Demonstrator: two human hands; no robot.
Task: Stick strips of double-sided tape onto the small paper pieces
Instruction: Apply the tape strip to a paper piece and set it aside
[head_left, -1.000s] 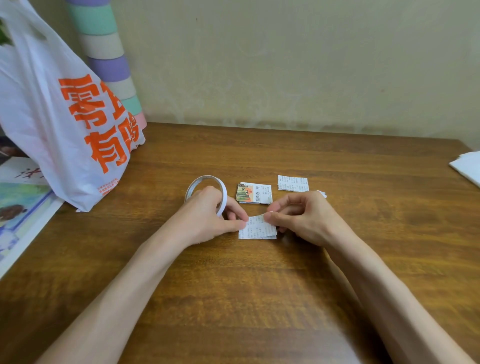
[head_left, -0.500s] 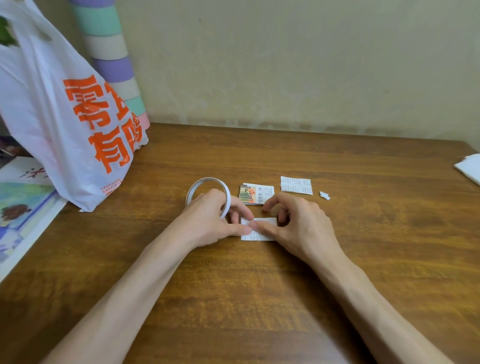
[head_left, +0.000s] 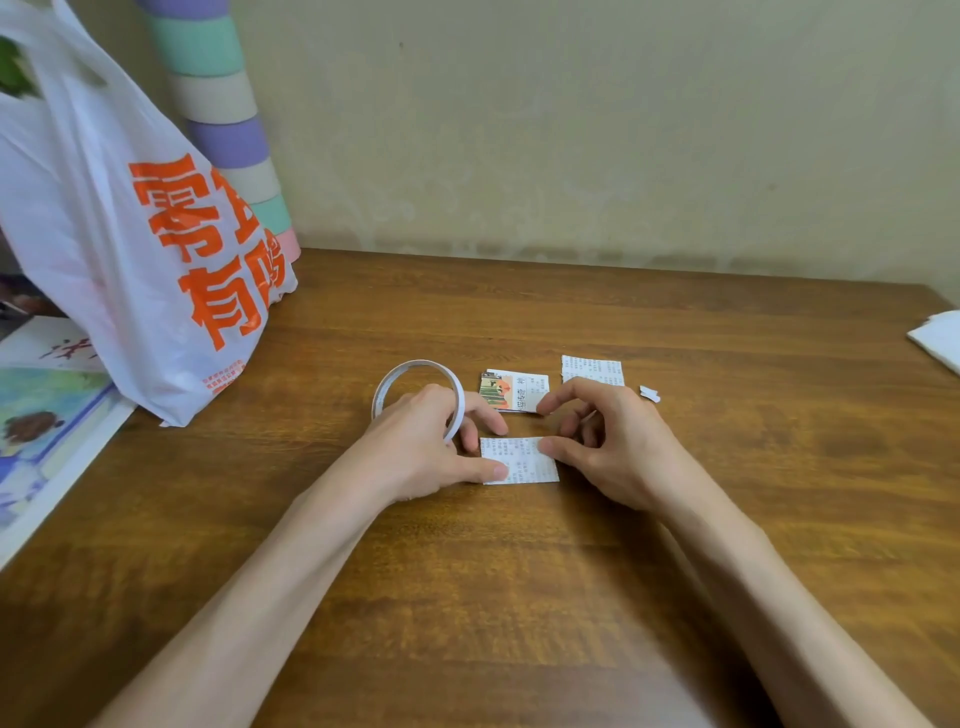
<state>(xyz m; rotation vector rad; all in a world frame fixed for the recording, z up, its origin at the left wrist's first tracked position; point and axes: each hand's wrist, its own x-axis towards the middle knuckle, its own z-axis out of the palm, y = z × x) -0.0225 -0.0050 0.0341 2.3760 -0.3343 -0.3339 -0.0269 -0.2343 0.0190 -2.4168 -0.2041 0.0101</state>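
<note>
The tape roll (head_left: 402, 370) is gripped by the left hand (head_left: 415, 452), whose thumb pins the nearest paper piece (head_left: 525, 463) to the table. The right hand (head_left: 618, 447) has its thumb on that piece's edge; whether anything is pinched cannot be told. The picture piece (head_left: 511, 389) and printed piece (head_left: 592, 369) beyond appear untaped.

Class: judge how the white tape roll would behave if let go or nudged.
The tape roll is a thin hollow ring, so probably light. Held upright in the left hand, it would likely roll or topple if released.
</note>
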